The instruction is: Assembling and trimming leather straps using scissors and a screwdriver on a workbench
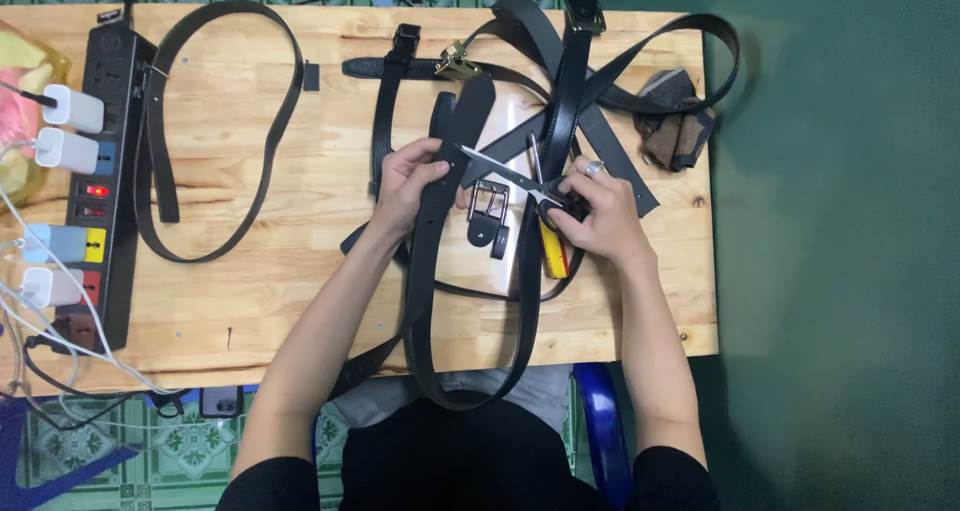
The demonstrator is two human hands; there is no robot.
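A light wooden table (300, 301) carries everything. Taking the black power strip (105, 181) along its left edge as landmark: just right of it lies a looped black belt (215, 131); further right a silver buckle (488, 203); beyond, a tangle of black belts (590, 81); farthest right, brown cloth (675, 131).

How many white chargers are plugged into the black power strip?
4: two white chargers near the power strip's top end, two lower down. Others may be hidden.
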